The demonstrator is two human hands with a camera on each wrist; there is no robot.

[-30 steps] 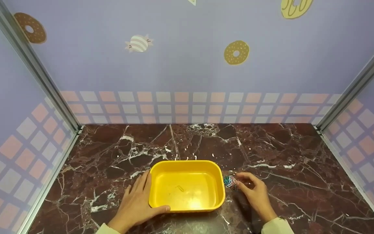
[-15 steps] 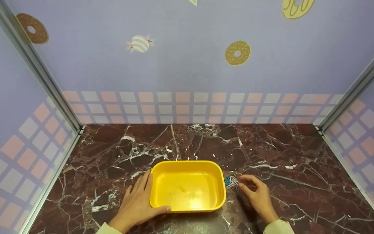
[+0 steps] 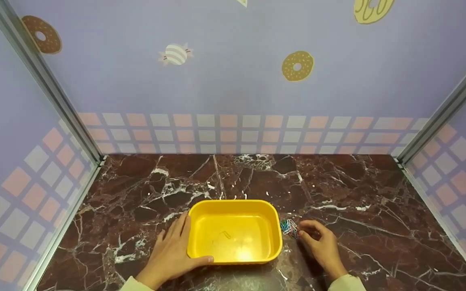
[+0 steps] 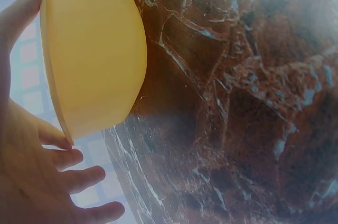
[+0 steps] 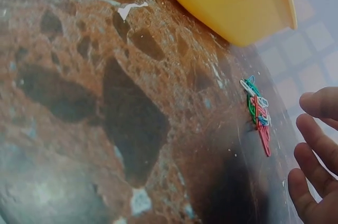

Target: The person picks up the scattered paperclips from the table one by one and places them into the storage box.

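Right fingers (image 5: pixel 315 137) have eased back from tangled, looped paper clips (image 5: pixel 259 118).

1. Your head view is evenly lit and fairly sharp; the light source sits out of frame.
2. You have white glare low in the yellow tub (image 3: pixel 253 230) and a dull sheen on the worktop (image 3: pixel 233 279) at bottom centre.
3. Your left-wrist view looks hazy, washed out along the left edge.
4. Your right-wrist view shows glare at lower left, dark shadow right of bottom centre, and soft-edged paper clips (image 5: pixel 257 112).
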